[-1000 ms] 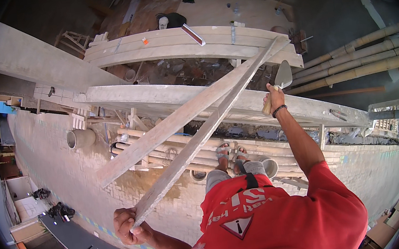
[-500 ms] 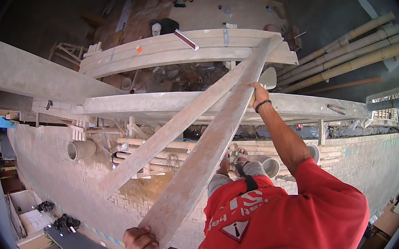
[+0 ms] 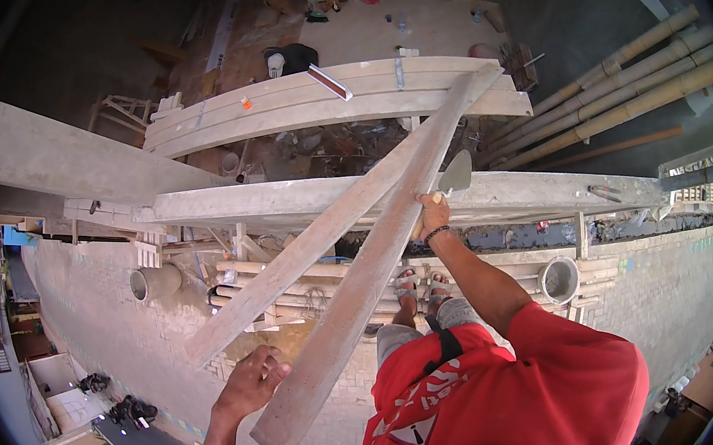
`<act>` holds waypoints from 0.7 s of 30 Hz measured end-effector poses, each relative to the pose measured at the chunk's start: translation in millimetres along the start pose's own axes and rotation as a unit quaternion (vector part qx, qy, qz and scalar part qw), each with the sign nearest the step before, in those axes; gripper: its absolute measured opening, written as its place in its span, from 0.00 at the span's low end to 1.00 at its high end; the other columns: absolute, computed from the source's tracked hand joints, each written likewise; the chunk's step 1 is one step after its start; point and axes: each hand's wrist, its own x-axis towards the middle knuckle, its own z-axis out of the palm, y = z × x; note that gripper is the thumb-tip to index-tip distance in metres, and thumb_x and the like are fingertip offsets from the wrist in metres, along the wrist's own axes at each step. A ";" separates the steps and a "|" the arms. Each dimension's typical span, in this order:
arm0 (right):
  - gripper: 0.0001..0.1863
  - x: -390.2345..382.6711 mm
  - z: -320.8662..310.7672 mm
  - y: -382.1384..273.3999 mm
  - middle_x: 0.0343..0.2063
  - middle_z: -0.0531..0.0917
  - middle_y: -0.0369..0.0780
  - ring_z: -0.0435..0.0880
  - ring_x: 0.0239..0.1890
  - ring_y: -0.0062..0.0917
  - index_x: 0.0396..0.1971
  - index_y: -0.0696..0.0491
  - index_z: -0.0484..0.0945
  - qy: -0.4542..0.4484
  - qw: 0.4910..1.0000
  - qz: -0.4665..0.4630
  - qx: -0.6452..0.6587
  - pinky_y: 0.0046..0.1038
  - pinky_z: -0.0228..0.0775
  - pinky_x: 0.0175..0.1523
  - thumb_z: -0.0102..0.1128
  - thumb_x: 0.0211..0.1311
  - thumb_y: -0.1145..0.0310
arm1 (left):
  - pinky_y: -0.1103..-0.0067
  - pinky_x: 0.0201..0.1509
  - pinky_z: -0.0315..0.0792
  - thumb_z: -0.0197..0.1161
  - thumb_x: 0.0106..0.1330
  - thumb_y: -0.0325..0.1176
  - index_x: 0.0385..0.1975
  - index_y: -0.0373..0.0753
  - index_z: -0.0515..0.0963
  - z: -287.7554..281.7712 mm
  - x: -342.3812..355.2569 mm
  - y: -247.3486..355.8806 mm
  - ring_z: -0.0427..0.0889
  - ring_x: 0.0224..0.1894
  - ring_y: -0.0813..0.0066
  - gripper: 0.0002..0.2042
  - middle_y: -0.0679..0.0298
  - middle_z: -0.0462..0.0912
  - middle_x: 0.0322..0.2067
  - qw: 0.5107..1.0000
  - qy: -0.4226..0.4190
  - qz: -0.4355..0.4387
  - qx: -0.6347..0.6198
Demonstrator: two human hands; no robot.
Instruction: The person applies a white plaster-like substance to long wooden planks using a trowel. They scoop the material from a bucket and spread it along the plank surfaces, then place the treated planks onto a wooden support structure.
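Observation:
A long wooden plank (image 3: 356,296) slants from near my body up to the planks of the far platform. Just left of its near end is my left hand (image 3: 252,385), its fingers loosely bent and apart, holding nothing. In my right hand (image 3: 435,211) is a trowel, its grey blade (image 3: 457,172) pointing away from me and part of its handle showing below the fist. That hand is against or close beside the plank's right edge; contact is unclear. A second plank (image 3: 291,260) lies to the left and meets the first near their far ends.
A concrete beam (image 3: 535,185) crosses beneath the planks, with pliers-like tool (image 3: 604,193) on it. Beyond stands the platform (image 3: 276,114), carrying a metal channel piece (image 3: 330,83). Bamboo poles (image 3: 623,112) lean at right. A person (image 3: 296,58) is behind the platform. Concrete pipes (image 3: 560,279) stand below.
My left hand has let go of the plank's near end and moved up beside it. My right hand with the trowel has come nearer and left. The plank's near part has shifted slightly.

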 end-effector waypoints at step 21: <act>0.24 -63.3 -99.3 -51.1 0.30 0.81 0.54 0.81 0.33 0.52 0.53 0.54 0.66 -0.129 0.738 -0.195 -0.633 0.47 0.74 0.40 0.55 0.56 0.63 | 0.59 0.49 0.72 0.51 0.65 0.55 0.39 0.30 0.78 165.6 228.7 21.9 0.79 0.45 0.43 0.28 0.40 0.81 0.38 0.986 0.132 -0.101 0.029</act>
